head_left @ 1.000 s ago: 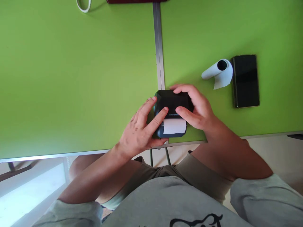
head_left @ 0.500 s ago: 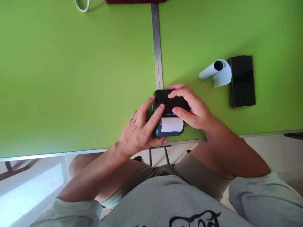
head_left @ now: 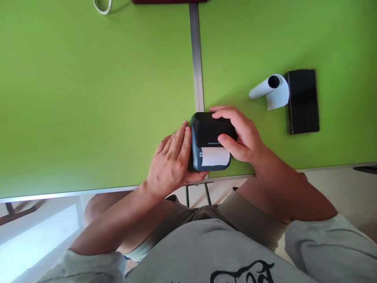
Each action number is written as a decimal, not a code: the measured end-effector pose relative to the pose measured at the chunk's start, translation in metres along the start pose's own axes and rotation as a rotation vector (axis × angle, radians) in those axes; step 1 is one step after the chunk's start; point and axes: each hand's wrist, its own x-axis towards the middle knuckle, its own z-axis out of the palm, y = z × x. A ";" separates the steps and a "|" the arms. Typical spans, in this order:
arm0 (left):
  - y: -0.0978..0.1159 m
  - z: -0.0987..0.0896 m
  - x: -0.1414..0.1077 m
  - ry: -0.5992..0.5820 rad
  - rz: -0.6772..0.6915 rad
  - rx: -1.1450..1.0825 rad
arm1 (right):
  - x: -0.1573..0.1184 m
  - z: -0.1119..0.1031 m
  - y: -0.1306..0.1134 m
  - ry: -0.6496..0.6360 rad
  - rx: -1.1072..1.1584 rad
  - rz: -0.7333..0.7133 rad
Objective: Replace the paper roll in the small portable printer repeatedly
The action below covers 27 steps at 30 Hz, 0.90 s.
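A small dark label printer (head_left: 206, 127) lies near the table's front edge, over the metal seam. White paper (head_left: 216, 156) sticks out of its slot on the near side. Along the printer's left side my left hand (head_left: 172, 165) lies with its fingers together, its thumb at the near edge; it holds the printer from that side. My right hand (head_left: 243, 135) curves over the right side, thumb on the top cover and fingers at the far right corner. Its palm hides the printer's right flank.
A partly unrolled white paper roll (head_left: 260, 89) lies to the right, against a black phone (head_left: 303, 101). At the top edge are a white loop (head_left: 103, 11) and a dark red object (head_left: 167, 1). The green table (head_left: 88, 98) has a metal front edge and a metal seam (head_left: 196, 59).
My left index finger has come off the printer's top cover and now lies beside the other fingers along the left side. My right hand has barely shifted.
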 end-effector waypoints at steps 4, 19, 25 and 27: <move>0.000 0.001 0.000 0.012 -0.003 -0.020 | 0.000 0.000 0.001 -0.027 -0.034 -0.025; 0.001 -0.005 0.002 -0.052 -0.016 -0.017 | 0.003 -0.005 -0.001 -0.037 -0.053 0.013; 0.000 -0.002 0.001 -0.044 -0.020 -0.010 | 0.006 -0.024 -0.011 -0.209 -0.097 0.068; 0.000 -0.002 0.001 -0.044 -0.013 -0.009 | 0.007 -0.029 -0.014 -0.282 -0.106 0.082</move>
